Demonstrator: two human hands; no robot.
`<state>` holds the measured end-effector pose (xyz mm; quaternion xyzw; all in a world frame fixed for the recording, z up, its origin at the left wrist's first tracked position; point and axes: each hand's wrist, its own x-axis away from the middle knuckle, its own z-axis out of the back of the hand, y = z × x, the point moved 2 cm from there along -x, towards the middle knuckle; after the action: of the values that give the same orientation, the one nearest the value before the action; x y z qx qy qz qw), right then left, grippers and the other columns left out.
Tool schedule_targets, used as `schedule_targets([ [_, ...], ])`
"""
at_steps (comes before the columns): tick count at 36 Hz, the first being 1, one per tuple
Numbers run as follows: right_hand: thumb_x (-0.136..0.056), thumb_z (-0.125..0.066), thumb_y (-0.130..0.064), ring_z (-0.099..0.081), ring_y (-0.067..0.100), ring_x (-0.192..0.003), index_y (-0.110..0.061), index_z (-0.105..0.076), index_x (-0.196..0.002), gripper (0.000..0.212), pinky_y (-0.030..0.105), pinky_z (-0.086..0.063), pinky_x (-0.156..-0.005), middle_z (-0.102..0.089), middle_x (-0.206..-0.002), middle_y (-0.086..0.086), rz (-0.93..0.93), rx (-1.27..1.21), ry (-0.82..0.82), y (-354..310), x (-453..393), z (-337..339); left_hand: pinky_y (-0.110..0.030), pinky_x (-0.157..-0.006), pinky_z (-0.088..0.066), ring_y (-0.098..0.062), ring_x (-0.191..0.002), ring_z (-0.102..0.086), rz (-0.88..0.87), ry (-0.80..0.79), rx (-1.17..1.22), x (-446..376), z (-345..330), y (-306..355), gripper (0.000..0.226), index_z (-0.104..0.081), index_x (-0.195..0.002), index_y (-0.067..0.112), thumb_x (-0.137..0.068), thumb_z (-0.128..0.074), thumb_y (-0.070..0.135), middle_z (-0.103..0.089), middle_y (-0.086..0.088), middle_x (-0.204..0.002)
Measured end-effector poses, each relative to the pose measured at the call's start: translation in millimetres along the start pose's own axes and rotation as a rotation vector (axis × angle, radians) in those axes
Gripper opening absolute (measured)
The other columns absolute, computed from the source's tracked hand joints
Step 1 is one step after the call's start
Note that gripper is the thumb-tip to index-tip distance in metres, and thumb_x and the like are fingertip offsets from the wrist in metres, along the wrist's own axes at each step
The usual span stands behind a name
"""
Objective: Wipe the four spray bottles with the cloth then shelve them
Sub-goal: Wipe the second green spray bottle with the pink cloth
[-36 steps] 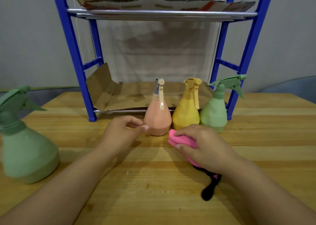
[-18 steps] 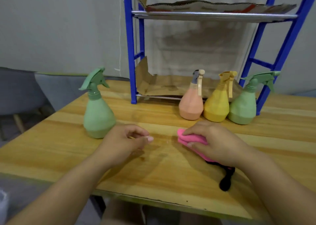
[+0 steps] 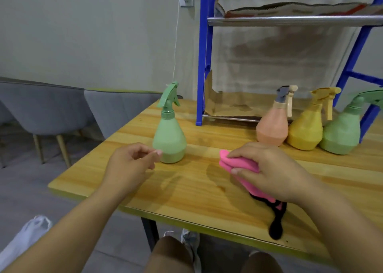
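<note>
four spray bottles upright on the wooden tabletop, none on the blue shelf rack behind them. lone green bottle stands apart at left, near the tabletop's left edge; contents not visible through its opaque body. peach bottle, yellow bottle and second green bottle form a tight row at the foot of the rack, neighbours touching or nearly so. rack's lower shelf lined with cardboard, holding no bottle. left hand loosely curled, grasping nothing, fingertips just beside the lone green bottle's base; contact cannot be told. right hand closed over the folded pink cloth, pressing it on the tabletop; a black part trails toward the near edge.
</note>
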<state>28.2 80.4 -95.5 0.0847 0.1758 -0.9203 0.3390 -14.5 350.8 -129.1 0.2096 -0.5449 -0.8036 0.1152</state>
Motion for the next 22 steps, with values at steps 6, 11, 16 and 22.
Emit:
schedule_targets([
  [6,-0.086,-0.065,-0.035,-0.054,0.005,-0.100,-0.032,-0.060,-0.122,0.037,0.029,-0.048,-0.088,-0.060,-0.112,-0.015,0.010,0.000,0.073,-13.8,-21.0,-3.2,-0.024,-0.061,-0.046,-0.008,-0.072,-0.058,-0.077,0.079,-0.009,-27.0,8.1,6.7,0.017,-0.065,-0.095,0.022,-0.080,-0.072,0.028,-0.064,0.003,-0.091],
  [11,-0.087,-0.064,-0.030,-0.051,0.004,-0.102,-0.031,-0.056,-0.128,0.041,0.025,-0.047,-0.088,-0.054,-0.114,-0.018,-0.015,-0.017,0.132,-17.7,-38.0,-6.1,-0.017,-0.069,-0.040,-0.011,-0.099,-0.054,-0.106,0.036,-0.033,-49.8,-0.7,11.5,0.042,-0.057,-0.118,0.025,-0.080,-0.072,0.033,-0.057,0.007,-0.113],
  [16,-0.088,-0.062,-0.029,-0.049,0.004,-0.105,-0.032,-0.053,-0.130,0.042,0.019,-0.043,-0.089,-0.052,-0.116,-0.015,-0.051,-0.048,0.188,-16.2,-51.6,-7.6,-0.022,-0.089,-0.037,-0.005,-0.119,-0.046,-0.146,-0.052,-0.027,-67.3,-12.1,16.3,0.051,-0.052,-0.129,0.030,-0.082,-0.070,0.033,-0.054,0.018,-0.128],
  [22,-0.091,-0.057,-0.030,-0.046,0.003,-0.107,-0.029,-0.054,-0.130,0.039,0.009,-0.035,-0.086,-0.051,-0.118,-0.015,-0.062,-0.044,0.266,-6.4,-59.3,-5.9,-0.019,-0.086,-0.047,0.008,-0.102,-0.058,-0.233,-0.134,0.103,-77.0,-23.2,22.3,0.036,-0.062,-0.115,0.031,-0.083,-0.070,0.018,-0.065,0.023,-0.106],
])
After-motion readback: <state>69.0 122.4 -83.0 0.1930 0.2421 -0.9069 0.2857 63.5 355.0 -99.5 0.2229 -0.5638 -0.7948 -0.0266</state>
